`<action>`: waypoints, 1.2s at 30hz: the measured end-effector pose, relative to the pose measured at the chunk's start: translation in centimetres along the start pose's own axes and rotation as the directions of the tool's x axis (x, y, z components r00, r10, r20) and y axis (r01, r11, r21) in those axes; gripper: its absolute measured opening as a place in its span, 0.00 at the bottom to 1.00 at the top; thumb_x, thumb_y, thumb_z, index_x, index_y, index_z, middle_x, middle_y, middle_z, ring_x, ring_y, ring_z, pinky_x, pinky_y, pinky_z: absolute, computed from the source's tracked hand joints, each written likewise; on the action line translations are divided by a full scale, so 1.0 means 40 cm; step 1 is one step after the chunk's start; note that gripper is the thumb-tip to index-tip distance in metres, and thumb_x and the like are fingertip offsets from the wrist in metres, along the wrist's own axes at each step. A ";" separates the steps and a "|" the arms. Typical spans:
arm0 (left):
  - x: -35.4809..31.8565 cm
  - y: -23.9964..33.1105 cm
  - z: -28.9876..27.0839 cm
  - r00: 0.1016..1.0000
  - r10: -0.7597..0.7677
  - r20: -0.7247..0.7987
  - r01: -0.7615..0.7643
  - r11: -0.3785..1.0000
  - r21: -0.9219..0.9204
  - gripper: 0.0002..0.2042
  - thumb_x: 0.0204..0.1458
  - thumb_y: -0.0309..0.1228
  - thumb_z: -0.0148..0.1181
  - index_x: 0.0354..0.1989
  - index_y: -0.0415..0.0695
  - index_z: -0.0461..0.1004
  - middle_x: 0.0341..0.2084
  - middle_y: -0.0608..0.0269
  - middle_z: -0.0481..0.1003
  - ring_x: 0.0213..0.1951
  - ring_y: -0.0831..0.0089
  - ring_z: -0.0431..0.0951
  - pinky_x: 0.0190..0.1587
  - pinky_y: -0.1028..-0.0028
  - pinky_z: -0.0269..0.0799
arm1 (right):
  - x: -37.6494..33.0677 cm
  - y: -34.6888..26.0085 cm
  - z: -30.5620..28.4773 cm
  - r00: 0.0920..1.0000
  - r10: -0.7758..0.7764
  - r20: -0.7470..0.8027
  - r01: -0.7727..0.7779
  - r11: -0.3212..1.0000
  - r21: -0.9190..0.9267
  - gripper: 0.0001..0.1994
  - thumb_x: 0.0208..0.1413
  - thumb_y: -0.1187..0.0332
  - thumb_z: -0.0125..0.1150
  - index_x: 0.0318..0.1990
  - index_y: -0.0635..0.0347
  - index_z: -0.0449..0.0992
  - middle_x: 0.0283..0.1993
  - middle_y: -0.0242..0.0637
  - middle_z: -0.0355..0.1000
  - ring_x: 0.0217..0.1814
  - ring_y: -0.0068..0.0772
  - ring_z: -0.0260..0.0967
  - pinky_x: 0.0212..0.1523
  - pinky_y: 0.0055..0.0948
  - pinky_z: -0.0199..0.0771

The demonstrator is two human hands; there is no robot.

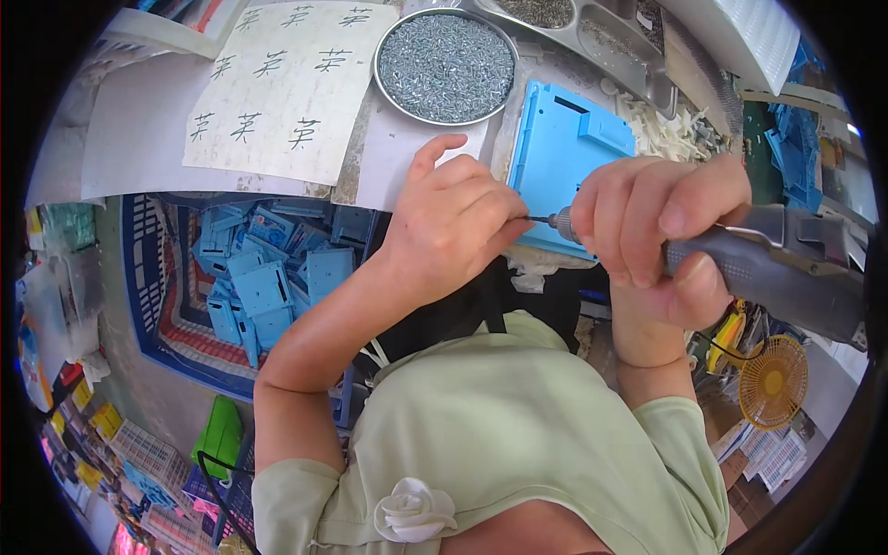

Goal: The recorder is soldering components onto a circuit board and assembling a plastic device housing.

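Observation:
My right hand (661, 227) is wrapped round a grey electric screwdriver (772, 268), which lies sideways with its bit pointing left. The fingers of my left hand (460, 217) are pinched at the tip of that bit; whatever they hold there, perhaps a screw, is too small to make out. Just beyond both hands a light-blue plastic housing (555, 157) rests on the bench, partly covered by my right hand. A round metal dish (446, 67) full of small silvery screws stands beyond my left hand.
A blue basket (148, 277) of similar blue plastic parts stands below the bench at left. White small parts (671, 129) are heaped right of the housing, near a metal compartment tray (601, 46). A handwritten paper sheet (277, 83) covers the bench's left. A yellow fan (773, 381) stands lower right.

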State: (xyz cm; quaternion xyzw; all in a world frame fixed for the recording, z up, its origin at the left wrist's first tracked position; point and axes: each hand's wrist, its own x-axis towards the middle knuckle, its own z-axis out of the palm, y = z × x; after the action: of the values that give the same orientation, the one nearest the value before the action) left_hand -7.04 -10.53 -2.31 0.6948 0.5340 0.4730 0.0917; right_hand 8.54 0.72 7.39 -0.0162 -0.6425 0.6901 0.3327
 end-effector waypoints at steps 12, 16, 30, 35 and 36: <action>0.005 -0.030 -0.062 0.994 -0.095 0.059 0.104 0.980 -0.172 0.34 0.36 0.17 0.51 0.60 0.41 0.73 0.56 0.52 0.75 0.60 0.51 0.72 0.64 0.57 0.65 | -0.077 0.065 0.072 0.993 0.082 -0.083 -0.094 0.982 -0.162 0.13 0.59 0.64 0.67 0.35 0.55 0.65 0.18 0.30 0.65 0.16 0.29 0.61 0.24 0.31 0.66; 0.005 -0.052 -0.026 0.994 -0.106 -0.040 0.102 0.991 -0.088 0.29 0.37 0.15 0.50 0.53 0.41 0.76 0.49 0.52 0.77 0.54 0.51 0.75 0.59 0.58 0.69 | -0.080 0.070 0.068 0.998 0.065 -0.015 -0.067 0.972 -0.227 0.11 0.54 0.70 0.67 0.35 0.57 0.68 0.20 0.33 0.68 0.19 0.30 0.65 0.27 0.33 0.69; 0.132 0.045 0.135 0.958 0.069 0.277 -0.085 0.995 0.046 0.16 0.43 0.22 0.65 0.43 0.46 0.81 0.48 0.65 0.79 0.44 0.60 0.75 0.48 0.63 0.69 | -0.158 -0.005 -0.238 0.888 -0.211 -0.409 0.175 0.977 -0.124 0.10 0.59 0.74 0.56 0.47 0.64 0.69 0.19 0.31 0.62 0.19 0.22 0.59 0.23 0.28 0.64; 0.133 0.052 0.137 0.948 0.033 0.317 -0.068 0.993 0.099 0.16 0.44 0.22 0.65 0.44 0.47 0.81 0.49 0.65 0.79 0.45 0.61 0.75 0.49 0.63 0.68 | -0.150 0.022 -0.282 0.890 -0.232 -0.392 0.120 0.950 -0.289 0.09 0.58 0.77 0.58 0.44 0.66 0.69 0.23 0.32 0.67 0.18 0.21 0.61 0.21 0.26 0.64; 0.134 0.054 0.137 0.948 0.029 0.316 -0.065 0.992 0.105 0.16 0.44 0.22 0.65 0.44 0.47 0.81 0.49 0.65 0.79 0.45 0.61 0.75 0.49 0.63 0.68 | -0.149 0.027 -0.281 0.897 -0.222 -0.381 0.120 0.954 -0.273 0.08 0.58 0.76 0.59 0.44 0.66 0.69 0.23 0.32 0.67 0.19 0.21 0.61 0.22 0.26 0.65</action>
State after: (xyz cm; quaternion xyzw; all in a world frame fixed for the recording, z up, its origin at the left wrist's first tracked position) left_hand -1.57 -4.89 -0.88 0.7778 0.5221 0.3272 0.1240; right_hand 17.75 7.77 2.07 -0.1435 -0.6373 0.5554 0.5146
